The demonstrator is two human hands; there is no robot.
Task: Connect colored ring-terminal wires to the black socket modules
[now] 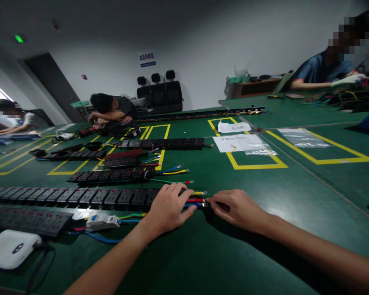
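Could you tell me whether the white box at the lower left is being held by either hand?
No, the white box lies alone on the table, far from both hands.

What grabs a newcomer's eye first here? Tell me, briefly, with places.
First, the two bare hands at centre front: the left hand and right hand meet over the red wire and blue wire end on the green table. Next, rows of black socket strips stretch away on the left. Yellow taped rectangles mark the table farther back, with paper sheets inside one.
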